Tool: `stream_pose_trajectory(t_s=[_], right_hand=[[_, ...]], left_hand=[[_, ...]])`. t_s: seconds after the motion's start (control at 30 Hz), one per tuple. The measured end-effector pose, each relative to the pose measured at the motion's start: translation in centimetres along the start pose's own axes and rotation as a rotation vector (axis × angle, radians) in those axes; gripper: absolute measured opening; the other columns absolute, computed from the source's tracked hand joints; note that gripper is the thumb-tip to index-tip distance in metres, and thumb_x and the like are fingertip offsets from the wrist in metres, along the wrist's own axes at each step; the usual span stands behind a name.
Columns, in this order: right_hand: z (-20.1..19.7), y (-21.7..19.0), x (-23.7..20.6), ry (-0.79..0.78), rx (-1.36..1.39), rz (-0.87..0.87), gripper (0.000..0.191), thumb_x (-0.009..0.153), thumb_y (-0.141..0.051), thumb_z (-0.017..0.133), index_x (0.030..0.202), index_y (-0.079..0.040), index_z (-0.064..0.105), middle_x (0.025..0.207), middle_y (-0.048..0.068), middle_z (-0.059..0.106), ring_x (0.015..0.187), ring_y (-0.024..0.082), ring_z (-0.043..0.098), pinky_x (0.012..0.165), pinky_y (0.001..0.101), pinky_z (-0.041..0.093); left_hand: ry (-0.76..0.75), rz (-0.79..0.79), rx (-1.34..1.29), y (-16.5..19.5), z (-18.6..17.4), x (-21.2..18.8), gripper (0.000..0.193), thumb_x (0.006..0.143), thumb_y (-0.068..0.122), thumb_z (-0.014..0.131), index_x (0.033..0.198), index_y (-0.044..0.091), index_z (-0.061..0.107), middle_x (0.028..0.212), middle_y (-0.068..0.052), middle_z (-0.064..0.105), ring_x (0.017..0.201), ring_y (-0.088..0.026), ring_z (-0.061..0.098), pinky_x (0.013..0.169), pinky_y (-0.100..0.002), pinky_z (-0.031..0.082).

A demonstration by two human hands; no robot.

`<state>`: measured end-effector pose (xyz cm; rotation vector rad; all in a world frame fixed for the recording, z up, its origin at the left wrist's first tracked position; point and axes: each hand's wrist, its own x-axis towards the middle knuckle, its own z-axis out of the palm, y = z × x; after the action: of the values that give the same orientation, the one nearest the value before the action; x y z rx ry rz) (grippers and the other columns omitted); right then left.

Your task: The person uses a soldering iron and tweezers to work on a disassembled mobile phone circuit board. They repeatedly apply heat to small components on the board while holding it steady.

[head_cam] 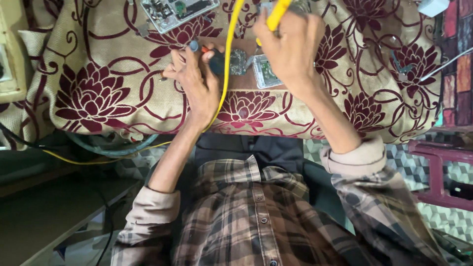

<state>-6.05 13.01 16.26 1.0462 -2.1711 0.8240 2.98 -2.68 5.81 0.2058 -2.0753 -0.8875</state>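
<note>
My left hand (196,81) rests on a cloth-covered table (98,93) and grips a small dark tool (215,60) with a blue and orange end. My right hand (291,45) is closed around a yellow-handled tool (277,14); its tip is hidden behind the fingers. A yellow cable (227,54) runs down from the top edge, over my left wrist and off the table. Between the hands lie a small green circuit board (266,72) and a shiny metal part (239,61), on a bare brown patch.
The cloth is beige with dark red flowers. A larger circuit board (176,11) lies at the far edge, a white adapter (433,6) at the top right. A dark red frame (438,170) stands right on the patterned floor, and a dark bench (54,212) lies low on the left.
</note>
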Motion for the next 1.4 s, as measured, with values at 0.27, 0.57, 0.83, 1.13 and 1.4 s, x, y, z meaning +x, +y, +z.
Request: stream_pose_trajectory(t_s=[0.27,0.57,0.83,1.13,1.4], right_hand=[[-1.6,3.0,-2.4,-0.142,0.367,0.334,0.033,0.108,0.0,0.065,0.077,0.001,0.057,0.065,0.001,0.054,0.059,0.003,0.046,0.054,0.0251,0.03],[-0.3,2.1,-2.7,-0.003,0.163,0.294,0.039,0.105,-0.005,0.071,0.069,-0.001,0.056,0.058,0.003,0.053,0.049,0.01,0.04,0.057,0.0336,0.03],[1.0,1.3,-4.2,0.144,-0.164,0.102,0.018,0.098,-0.013,0.076,0.096,0.002,0.065,0.083,0.01,0.063,0.084,0.027,0.045,0.08,0.0409,0.038],[0.6,4.4,-1.6,-0.243,0.293,0.259,0.02,0.106,-0.008,0.065,0.089,0.0,0.058,0.078,0.003,0.059,0.068,0.013,0.055,0.065,0.0313,0.042],[2.1,5.7,-2.4,-0.409,0.24,0.308,0.031,0.111,-0.02,0.066,0.085,-0.005,0.073,0.068,0.0,0.067,0.052,0.004,0.06,0.048,0.0211,0.042]], left_hand=[[-0.005,-0.01,-0.041,-0.8,0.5,-0.8,0.018,0.096,-0.001,0.057,0.113,0.005,0.056,0.104,-0.003,0.069,0.102,-0.023,0.047,0.091,-0.043,0.023],[-0.019,-0.027,-0.046,-0.5,0.2,-0.6,0.017,0.1,0.0,0.057,0.116,0.004,0.057,0.103,-0.002,0.073,0.099,-0.023,0.048,0.089,-0.043,0.023],[-0.013,-0.021,-0.031,-0.3,0.0,-0.5,0.021,0.097,-0.002,0.056,0.118,0.004,0.056,0.103,-0.007,0.066,0.102,-0.025,0.047,0.09,-0.043,0.023],[-0.028,-0.001,-0.042,-0.4,-0.1,-0.5,0.023,0.098,-0.002,0.055,0.119,0.006,0.056,0.103,0.002,0.072,0.099,-0.021,0.044,0.089,-0.041,0.022],[-0.029,-0.039,0.009,-0.4,0.2,-0.4,0.015,0.1,0.002,0.057,0.112,0.011,0.058,0.092,0.0,0.067,0.096,-0.021,0.044,0.089,-0.04,0.023]])
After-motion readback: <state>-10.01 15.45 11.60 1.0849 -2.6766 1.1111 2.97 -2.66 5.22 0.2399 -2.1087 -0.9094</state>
